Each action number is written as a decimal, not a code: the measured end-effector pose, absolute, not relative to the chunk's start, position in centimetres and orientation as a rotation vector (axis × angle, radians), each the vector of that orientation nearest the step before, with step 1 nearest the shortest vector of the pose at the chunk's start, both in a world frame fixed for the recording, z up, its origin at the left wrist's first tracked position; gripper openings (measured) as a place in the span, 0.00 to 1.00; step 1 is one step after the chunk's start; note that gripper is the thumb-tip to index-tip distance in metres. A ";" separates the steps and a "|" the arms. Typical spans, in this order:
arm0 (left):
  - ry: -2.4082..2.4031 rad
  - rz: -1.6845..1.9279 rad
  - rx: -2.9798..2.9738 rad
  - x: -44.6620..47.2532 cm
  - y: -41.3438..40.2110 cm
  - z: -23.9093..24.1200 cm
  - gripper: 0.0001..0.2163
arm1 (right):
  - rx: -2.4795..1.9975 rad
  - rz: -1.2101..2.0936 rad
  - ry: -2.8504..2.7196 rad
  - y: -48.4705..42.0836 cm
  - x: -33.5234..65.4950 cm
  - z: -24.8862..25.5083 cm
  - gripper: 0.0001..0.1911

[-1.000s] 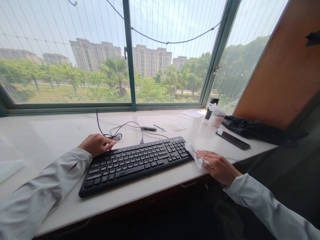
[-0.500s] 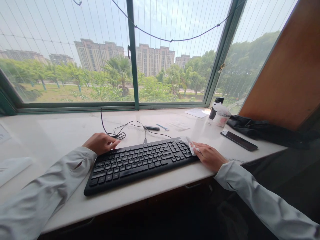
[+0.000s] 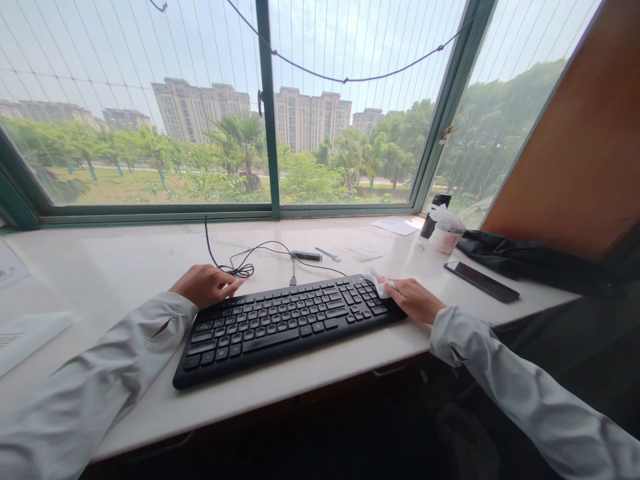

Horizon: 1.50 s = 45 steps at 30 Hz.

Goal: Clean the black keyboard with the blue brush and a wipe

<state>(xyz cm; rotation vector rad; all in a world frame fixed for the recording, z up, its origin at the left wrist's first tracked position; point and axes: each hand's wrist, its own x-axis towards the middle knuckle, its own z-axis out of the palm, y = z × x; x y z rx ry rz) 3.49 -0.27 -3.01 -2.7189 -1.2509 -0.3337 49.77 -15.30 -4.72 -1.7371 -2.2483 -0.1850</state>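
Observation:
A black keyboard (image 3: 290, 320) lies at a slant on the white counter, its left end nearer to me. At its back left corner is my left hand (image 3: 207, 285), fingers curled against the edge; the fingertips are partly hidden. My right hand (image 3: 413, 299) is closed on a crumpled white tissue (image 3: 379, 281) and presses it on the keyboard's back right corner, by the number keys. A thin black cable (image 3: 243, 270) lies loosely coiled behind the keyboard, and its USB plug (image 3: 293, 281) rests near the back edge.
Behind the keyboard lie a dark pen-like stick (image 3: 307, 255) and a small blue brush (image 3: 327, 253). To the right are a phone (image 3: 481, 281), a plastic cup (image 3: 444, 237), a black bottle (image 3: 435, 215) and dark cloth (image 3: 525, 260). Papers (image 3: 30, 340) lie at left.
My right hand has slid a little away from me along the keyboard's right end with the tissue. My left hand stays at the back left corner.

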 end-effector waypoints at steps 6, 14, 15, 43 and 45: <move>-1.253 -0.319 -2.712 3.5 -0.3 -2.9 0.25 | -1.750 -0.201 -2.178 -17.9 50.6 -5.2 0.22; -1.234 -0.354 -2.680 3.6 -0.3 -3.1 0.26 | -1.669 -0.350 -2.153 -22.6 49.9 -6.3 0.21; -1.235 -0.377 -2.675 3.6 -0.3 -3.1 0.26 | -1.669 -0.391 -2.154 -23.2 49.8 -6.5 0.21; -1.141 -0.460 -2.651 3.8 -1.0 -2.5 0.25 | -1.453 -0.422 -2.393 -20.1 43.4 -5.0 0.21; -1.140 -0.445 -2.635 3.8 -0.9 -2.5 0.25 | -1.436 -0.394 -2.418 -20.0 43.5 -4.9 0.21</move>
